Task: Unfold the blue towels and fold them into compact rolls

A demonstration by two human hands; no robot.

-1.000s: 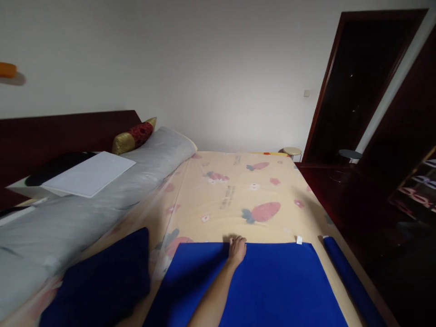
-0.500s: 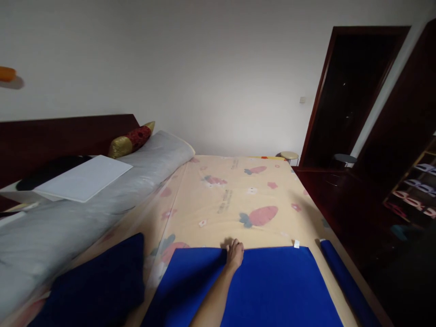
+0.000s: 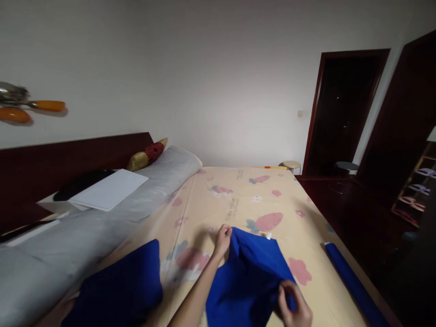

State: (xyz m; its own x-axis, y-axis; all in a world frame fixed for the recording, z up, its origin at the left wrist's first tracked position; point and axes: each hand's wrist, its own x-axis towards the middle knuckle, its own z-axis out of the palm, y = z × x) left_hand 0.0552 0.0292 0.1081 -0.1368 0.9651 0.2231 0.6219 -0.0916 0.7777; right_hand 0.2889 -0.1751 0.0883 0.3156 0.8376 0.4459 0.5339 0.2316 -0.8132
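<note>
A plain blue cloth [image 3: 248, 272] with a small white tag [image 3: 269, 236] on its far edge is partly lifted off the bed, its middle creased and sagging. My left hand [image 3: 223, 240] is closed on the cloth's far left corner, pinching it between thumb and fingers. Lower down, at the cloth's right side, my right hand [image 3: 295, 305] grips the edge with its fingertips. A second, darker-looking blue piece of cloth [image 3: 119, 284] lies on the bed to the left. Along the bed's right edge rests a long narrow blue roll [image 3: 354, 281].
The bed [image 3: 218, 204] has a cream sheet with a strawberry and flower print. On its left side are a grey bolster-like bundle [image 3: 136, 227], a white flat board [image 3: 111, 188] and a red and gold cushion [image 3: 150, 154]. Two stools and a shoe rack [image 3: 413, 195] stand beyond.
The cloth lay spread flat with one hand on its far edge. It is now raised and bunched narrower, and my right hand has come into view gripping it. The view has shifted slightly.
</note>
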